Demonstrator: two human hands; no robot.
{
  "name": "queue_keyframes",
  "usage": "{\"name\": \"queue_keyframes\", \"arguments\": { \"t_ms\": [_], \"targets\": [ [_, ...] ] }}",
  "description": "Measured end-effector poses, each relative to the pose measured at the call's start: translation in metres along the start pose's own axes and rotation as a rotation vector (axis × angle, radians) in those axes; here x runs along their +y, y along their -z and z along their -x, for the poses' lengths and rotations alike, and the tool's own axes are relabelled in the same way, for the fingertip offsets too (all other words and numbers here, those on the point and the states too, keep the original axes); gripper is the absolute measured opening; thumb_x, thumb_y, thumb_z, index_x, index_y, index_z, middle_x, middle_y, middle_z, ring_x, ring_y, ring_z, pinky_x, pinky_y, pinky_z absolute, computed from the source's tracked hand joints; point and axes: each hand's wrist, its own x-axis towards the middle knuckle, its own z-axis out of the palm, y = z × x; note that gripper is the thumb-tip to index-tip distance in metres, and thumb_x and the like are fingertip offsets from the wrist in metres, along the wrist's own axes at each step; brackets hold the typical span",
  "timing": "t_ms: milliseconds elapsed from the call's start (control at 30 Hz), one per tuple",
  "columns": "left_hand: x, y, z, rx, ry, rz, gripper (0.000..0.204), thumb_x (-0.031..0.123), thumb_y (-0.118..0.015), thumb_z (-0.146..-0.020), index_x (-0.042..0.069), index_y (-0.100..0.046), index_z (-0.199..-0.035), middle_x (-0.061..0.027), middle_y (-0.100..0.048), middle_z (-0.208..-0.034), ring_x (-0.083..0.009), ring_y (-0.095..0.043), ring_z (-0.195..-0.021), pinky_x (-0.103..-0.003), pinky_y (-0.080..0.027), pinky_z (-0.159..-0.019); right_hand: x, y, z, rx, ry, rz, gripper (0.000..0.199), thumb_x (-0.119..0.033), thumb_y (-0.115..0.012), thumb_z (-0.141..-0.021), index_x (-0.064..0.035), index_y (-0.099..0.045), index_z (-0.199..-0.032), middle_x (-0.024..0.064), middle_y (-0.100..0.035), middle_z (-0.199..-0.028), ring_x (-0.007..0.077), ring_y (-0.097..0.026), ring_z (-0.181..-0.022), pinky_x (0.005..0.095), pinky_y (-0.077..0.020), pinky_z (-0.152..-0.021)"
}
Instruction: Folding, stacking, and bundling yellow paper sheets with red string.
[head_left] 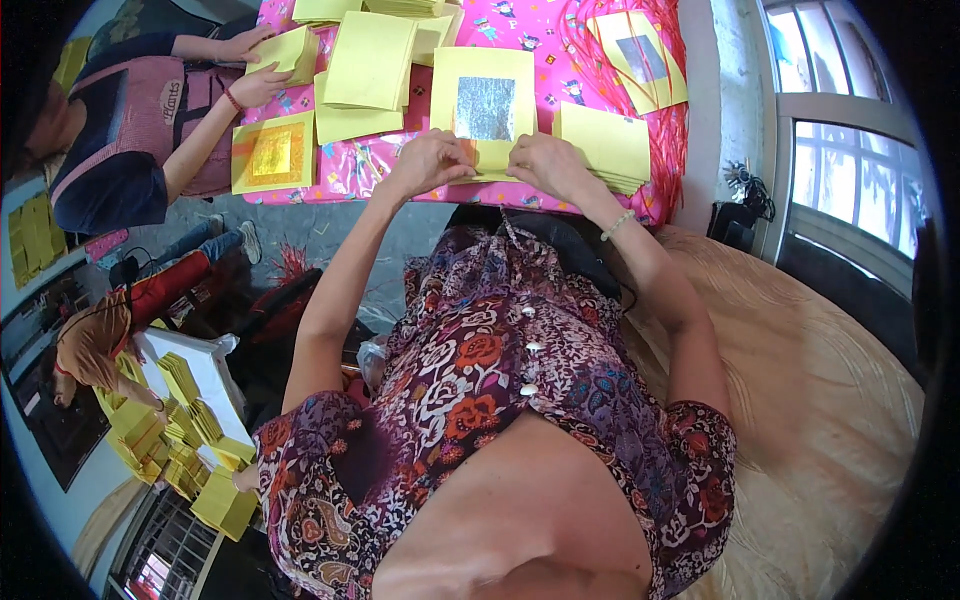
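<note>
A yellow paper sheet (523, 75) with a silver foil square in its middle lies in front of me on the pink table. My left hand (432, 163) pinches its near edge at the left, fingers closed. At the right end of that same edge, my right hand (550, 165) has its fingertips closed on the paper. The near strip between my hands looks curled up or folded. Right beside my right hand rests a stack of folded yellow papers (605, 145). Beyond my left hand stands a taller pile of yellow paper (370, 60).
A patterned pink cloth (350, 165) covers the table. Red strings (672, 125) hang along its right side, near another foil sheet (640, 60). At left, a co-worker's hands (258, 68) hold yellow papers above an orange-and-gold sheet (272, 153). Another person handles yellow bundles (180, 435) at lower left.
</note>
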Motion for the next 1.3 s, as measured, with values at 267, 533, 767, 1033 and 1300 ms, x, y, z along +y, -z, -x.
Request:
{"name": "queue_keyframes", "arguments": {
  "t_ms": [267,533,767,1033,1300],
  "targets": [
    [-0.023,-0.004,-0.022,-0.212,0.183,0.159,0.023,0.035,-0.074,-0.073,0.014,-0.072,-0.080,-0.0067,-0.068,-0.077,-0.0239,-0.065,-0.070,-0.035,-0.049,-0.062,0.004,0.013,-0.006,-0.117,-0.106,-0.046,0.021,-0.028,-0.065,-0.081,-0.0069,-0.067,-0.081,0.0118,-0.060,-0.084,0.0312,-0.060,-0.083,0.0421,-0.0474,-0.072],
    [-0.027,-0.009,-0.027,-0.255,0.221,0.247,0.022,0.035,-0.075,-0.073,0.016,-0.074,-0.083,-0.0056,-0.069,-0.079,-0.0197,-0.065,-0.071,-0.032,-0.049,-0.065,0.010,0.012,-0.005,-0.149,-0.186,-0.103,0.022,-0.030,-0.064,-0.082,-0.0083,-0.069,-0.085,0.0138,-0.061,-0.081,0.0309,-0.061,-0.080,0.0415,-0.0471,-0.071],
    [-0.025,-0.009,-0.029,-0.258,0.237,0.259,0.021,0.034,-0.074,-0.074,0.015,-0.074,-0.083,-0.0049,-0.069,-0.078,-0.0175,-0.065,-0.070,-0.031,-0.049,-0.064,0.012,0.012,-0.004,-0.139,-0.165,-0.075,0.022,-0.030,-0.064,-0.082,-0.0088,-0.069,-0.084,0.0133,-0.062,-0.080,0.0302,-0.061,-0.080,0.0417,-0.0471,-0.071],
    [-0.015,0.000,-0.016,-0.133,0.037,0.423,0.029,0.029,-0.078,-0.071,0.008,-0.070,-0.089,-0.0060,-0.062,-0.092,-0.0206,-0.059,-0.090,-0.031,-0.048,-0.082,0.002,0.022,0.000,-0.083,-0.159,-0.083,0.021,-0.029,-0.051,-0.091,-0.0083,-0.055,-0.094,0.0185,-0.058,-0.073,0.0391,-0.059,-0.073,0.0482,-0.0452,-0.065],
    [-0.022,0.021,-0.005,0.049,0.000,0.106,0.036,0.018,-0.074,-0.073,0.009,-0.063,-0.105,-0.0101,-0.058,-0.111,-0.0293,-0.050,-0.106,-0.037,-0.042,-0.094,0.011,0.046,-0.001,-0.014,-0.098,-0.225,0.020,-0.028,-0.049,-0.093,-0.0080,-0.053,-0.094,0.0188,-0.056,-0.069,0.0369,-0.058,-0.069,0.0454,-0.0444,-0.062]
  ]
}}
